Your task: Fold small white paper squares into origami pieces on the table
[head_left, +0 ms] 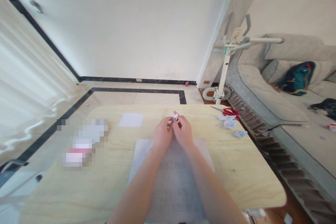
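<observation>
My left hand (163, 132) and my right hand (183, 129) meet over the far edge of a large printed sheet (175, 182) that lies on the table. Between their fingertips they pinch a small folded piece of white paper (175, 116); most of it is hidden by the fingers. To the left of my hands a blank white sheet of paper (131, 120) lies flat. Over at the right are several crumpled or folded paper pieces (230, 124), and red-handled scissors (230, 112) lie beside them with the blades pointing left.
The wooden table (244, 171) has a rounded right corner. A pixel-blurred object (86, 143) is on its left side. Past the right edge stand a grey sofa (283, 112) with a dark backpack (299, 78) on it, and a white exercise machine (225, 66). A white curtain (28, 77) hangs at left.
</observation>
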Tool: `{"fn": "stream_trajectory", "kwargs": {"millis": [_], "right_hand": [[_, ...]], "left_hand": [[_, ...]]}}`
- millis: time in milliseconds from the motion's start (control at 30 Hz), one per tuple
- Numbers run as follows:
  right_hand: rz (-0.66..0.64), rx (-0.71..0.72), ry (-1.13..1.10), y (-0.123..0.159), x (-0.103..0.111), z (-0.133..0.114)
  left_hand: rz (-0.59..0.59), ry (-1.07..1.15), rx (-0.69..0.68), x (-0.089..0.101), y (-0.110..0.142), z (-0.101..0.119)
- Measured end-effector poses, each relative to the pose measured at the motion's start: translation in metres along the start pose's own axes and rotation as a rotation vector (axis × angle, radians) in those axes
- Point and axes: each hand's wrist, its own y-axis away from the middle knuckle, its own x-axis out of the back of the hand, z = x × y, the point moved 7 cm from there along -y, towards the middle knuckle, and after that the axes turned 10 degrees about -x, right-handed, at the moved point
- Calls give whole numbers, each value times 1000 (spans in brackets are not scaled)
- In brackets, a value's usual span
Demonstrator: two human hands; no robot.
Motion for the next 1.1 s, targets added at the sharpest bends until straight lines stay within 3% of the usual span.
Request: {"fn": "stream_trajectory", "kwargs": {"millis": [233, 467, 700, 1100], "right_hand": [[36, -29, 2, 2, 3, -4], [111, -229, -126, 0, 7, 14], [64, -147, 32, 1, 5, 7], [41, -127, 63, 4, 4, 5]], "left_hand": [[54, -74, -108, 6, 0, 9], [100, -154, -178, 8, 0, 15], [92, -184, -155, 9, -1, 13], [107, -191, -169, 11, -1, 15]]}}
